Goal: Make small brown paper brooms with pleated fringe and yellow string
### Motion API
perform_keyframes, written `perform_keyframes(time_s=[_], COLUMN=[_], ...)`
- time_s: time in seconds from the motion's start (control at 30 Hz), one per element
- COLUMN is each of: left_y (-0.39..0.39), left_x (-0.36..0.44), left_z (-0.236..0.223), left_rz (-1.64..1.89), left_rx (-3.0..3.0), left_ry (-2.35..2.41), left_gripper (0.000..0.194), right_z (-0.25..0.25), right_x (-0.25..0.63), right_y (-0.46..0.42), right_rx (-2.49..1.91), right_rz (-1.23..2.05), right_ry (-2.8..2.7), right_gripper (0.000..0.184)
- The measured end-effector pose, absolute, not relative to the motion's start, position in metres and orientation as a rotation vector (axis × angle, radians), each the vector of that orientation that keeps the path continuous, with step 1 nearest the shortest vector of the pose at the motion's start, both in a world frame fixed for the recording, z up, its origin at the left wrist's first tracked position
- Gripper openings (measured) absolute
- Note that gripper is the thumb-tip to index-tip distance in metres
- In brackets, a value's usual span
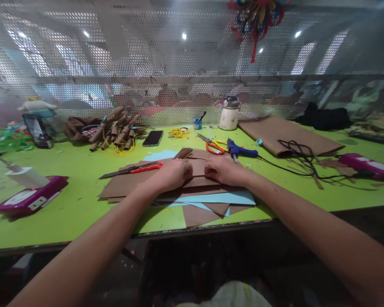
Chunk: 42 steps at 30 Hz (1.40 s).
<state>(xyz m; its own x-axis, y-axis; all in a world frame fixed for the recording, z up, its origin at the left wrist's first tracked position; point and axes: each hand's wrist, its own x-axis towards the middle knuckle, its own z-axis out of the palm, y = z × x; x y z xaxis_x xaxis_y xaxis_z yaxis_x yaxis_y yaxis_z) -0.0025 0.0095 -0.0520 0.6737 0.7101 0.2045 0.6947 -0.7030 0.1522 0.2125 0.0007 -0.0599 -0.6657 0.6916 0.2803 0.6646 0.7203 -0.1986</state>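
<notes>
My left hand and my right hand rest close together on a stack of brown paper sheets. Both have their fingers curled and pinched. Between them runs a thin strip of brown paper, gripped at either end. Under the stack, light blue paper sticks out at the front. A black and orange utility knife lies on the sheets left of my left hand. Just behind the hands sits a small bundle of thin brown strips.
Behind my right hand are scissors and a blue glue gun with a black cord. Rolled brown paper pieces, a phone, a white bottle and folded brown paper lie farther back. Purple power strips flank me.
</notes>
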Motion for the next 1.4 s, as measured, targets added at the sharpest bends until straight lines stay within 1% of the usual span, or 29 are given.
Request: perform_keyframes(time_s=[0.13,0.3,0.43,0.63,0.73,0.87,0.9,1.0,1.07,1.23,1.4], left_y=[0.006,0.003,-0.002,-0.011,-0.008,0.0,0.002,0.005,0.006,0.002,-0.004], left_x=[-0.003,-0.003,0.0,0.004,0.002,-0.002,-0.003,-0.003,-0.002,-0.003,-0.002], left_z=[-0.05,-0.049,-0.047,-0.041,-0.04,-0.036,-0.035,-0.033,-0.032,-0.032,-0.031], left_rz=[0.326,0.221,0.171,0.108,0.141,0.261,0.297,0.375,0.383,0.364,0.38], left_rx=[2.971,3.173,3.241,3.265,3.144,2.804,2.714,2.506,2.431,2.34,2.228], left_ry=[1.177,1.124,1.099,1.111,1.181,1.279,1.3,1.302,1.257,1.23,1.245], left_gripper=[0.012,0.017,0.02,0.018,0.021,0.021,0.023,0.039,0.044,0.044,0.04], right_z=[-0.059,-0.061,-0.06,-0.059,-0.06,-0.058,-0.057,-0.053,-0.05,-0.049,-0.059], right_x=[0.214,0.221,0.226,0.221,0.22,0.222,0.222,0.219,0.216,0.207,0.204], right_y=[-0.001,-0.003,-0.008,-0.018,-0.02,-0.021,-0.022,-0.023,-0.025,-0.029,-0.025], right_rx=[-1.093,-1.064,-0.991,-0.916,-0.948,-0.919,-0.912,-0.912,-0.914,-0.96,-0.981], right_rz=[0.008,-0.193,-0.311,-0.529,-0.623,-0.645,-0.654,-0.712,-0.743,-0.756,-0.741], right_ry=[-2.647,-2.732,-2.777,-2.831,-2.8,-2.793,-2.782,-2.724,-2.686,-2.578,-2.458], right_gripper=[0.01,0.013,0.014,0.017,0.017,0.013,0.012,0.011,0.013,0.016,0.019])
